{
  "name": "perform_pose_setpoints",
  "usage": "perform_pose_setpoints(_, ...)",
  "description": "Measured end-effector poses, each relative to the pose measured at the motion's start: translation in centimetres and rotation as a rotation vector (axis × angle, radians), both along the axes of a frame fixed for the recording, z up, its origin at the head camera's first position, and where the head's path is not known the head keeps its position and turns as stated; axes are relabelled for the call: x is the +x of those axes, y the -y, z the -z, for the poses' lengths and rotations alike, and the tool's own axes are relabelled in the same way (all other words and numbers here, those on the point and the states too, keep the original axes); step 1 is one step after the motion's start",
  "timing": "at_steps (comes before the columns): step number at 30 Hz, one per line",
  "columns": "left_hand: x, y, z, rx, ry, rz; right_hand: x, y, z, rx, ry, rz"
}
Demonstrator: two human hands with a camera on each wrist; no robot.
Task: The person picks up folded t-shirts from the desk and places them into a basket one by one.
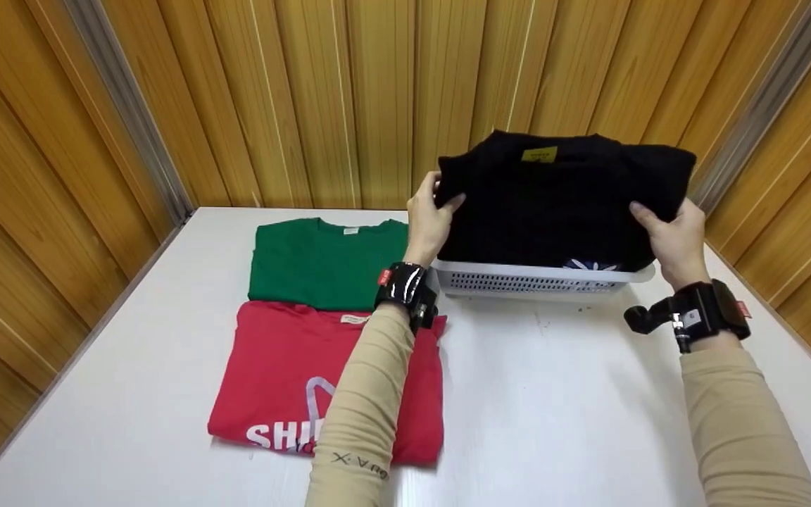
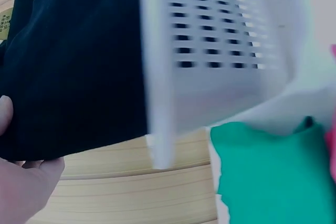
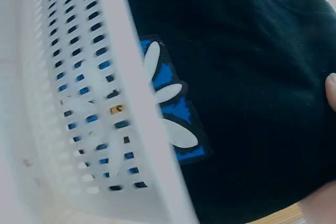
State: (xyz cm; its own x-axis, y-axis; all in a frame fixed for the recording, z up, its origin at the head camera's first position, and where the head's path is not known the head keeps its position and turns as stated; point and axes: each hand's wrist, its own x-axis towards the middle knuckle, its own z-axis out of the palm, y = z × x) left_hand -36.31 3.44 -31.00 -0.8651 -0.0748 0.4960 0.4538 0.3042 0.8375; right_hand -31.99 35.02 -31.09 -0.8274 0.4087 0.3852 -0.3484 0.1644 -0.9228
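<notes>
Both hands hold a black folded T-shirt (image 1: 546, 204) by its two sides, over a white perforated basket (image 1: 539, 278). My left hand (image 1: 430, 218) pinches the left side, thumb in front and fingers behind. On the right side, my right hand (image 1: 676, 236) grips the cloth the same way. The shirt's collar with a yellow label (image 1: 539, 154) is uppermost, and its lower part is down behind the basket's front wall. In the right wrist view a blue and white print (image 3: 176, 114) shows above the rim and through the holes.
Left of the basket a folded green T-shirt (image 1: 314, 264) lies on the white table (image 1: 539, 415). In front of it lies a folded red T-shirt (image 1: 272, 373) with white lettering, partly covered by my left forearm. Wood-patterned panels (image 1: 377, 105) stand behind and at both sides.
</notes>
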Motion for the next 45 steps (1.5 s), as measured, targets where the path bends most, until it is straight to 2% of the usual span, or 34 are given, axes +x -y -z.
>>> perform_pose_setpoints(4,0.0,0.1,1.5,-0.019,0.029,-0.018,0.0,-0.2,1.0,0.158,0.102,0.022)
perform_pose_setpoints(7,0.0,0.1,2.0,-0.030,0.036,-0.027,-0.1,-0.2,1.5,0.244,0.153,0.040)
perform_pose_setpoints(14,0.0,-0.6,1.7,-0.117,0.038,-0.034,-0.6,-0.1,2.3,0.333,0.256,0.044)
perform_pose_setpoints(18,-0.1,-0.8,1.6,-0.152,0.079,-0.042,-1.0,0.1,2.4,0.377,0.308,0.020)
perform_pose_setpoints(23,-0.3,-0.9,1.8,-0.197,0.142,-0.058,-1.1,0.5,1.9,0.393,0.372,-0.054)
perform_pose_setpoints(28,-0.5,-0.9,2.0,-0.255,0.163,-0.060,-1.4,0.5,2.0,0.385,0.379,-0.094)
perform_pose_setpoints(34,-0.5,-1.0,2.4,-0.220,0.190,-0.033,-1.6,0.7,2.5,0.384,0.349,-0.063)
perform_pose_setpoints(40,-0.5,-1.2,2.9,-0.241,0.226,-0.018,-1.5,0.5,3.0,0.449,0.382,-0.077)
perform_pose_setpoints(45,-0.6,-1.0,3.2,-0.284,0.251,0.032,-1.6,0.2,3.4,0.511,0.398,-0.088)
